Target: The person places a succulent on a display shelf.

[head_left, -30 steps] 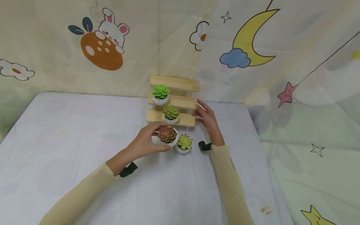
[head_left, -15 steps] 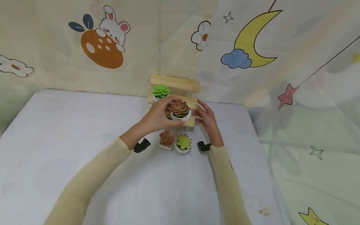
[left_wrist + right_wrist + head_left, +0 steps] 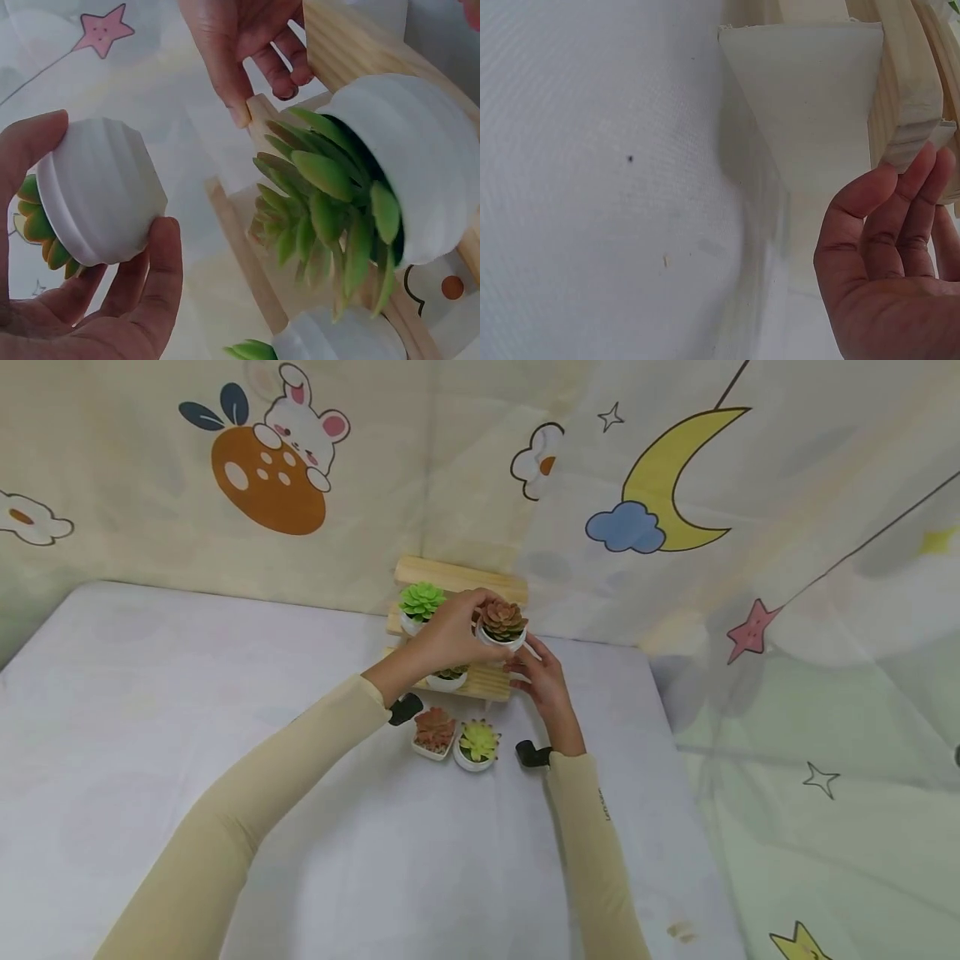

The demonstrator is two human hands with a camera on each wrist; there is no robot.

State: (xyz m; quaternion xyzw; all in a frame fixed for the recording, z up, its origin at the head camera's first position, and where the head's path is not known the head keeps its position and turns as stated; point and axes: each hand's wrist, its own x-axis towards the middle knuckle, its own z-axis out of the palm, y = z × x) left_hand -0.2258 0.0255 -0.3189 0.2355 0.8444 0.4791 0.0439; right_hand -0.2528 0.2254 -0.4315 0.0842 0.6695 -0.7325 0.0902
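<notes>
since the left hand (image 3: 453, 633) pinches the brown potted succulent (image 3: 503, 622), a slackened grip could drop it against the wooden stand (image 3: 489, 682), which the right hand (image 3: 548, 683) touches with relaxed fingers.

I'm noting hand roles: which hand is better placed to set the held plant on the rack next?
Probably the left hand: it holds the reddish potted succulent near the wooden rack. The right hand holds no plant and touches the rack's end, so seems better suited to steadying.
</notes>
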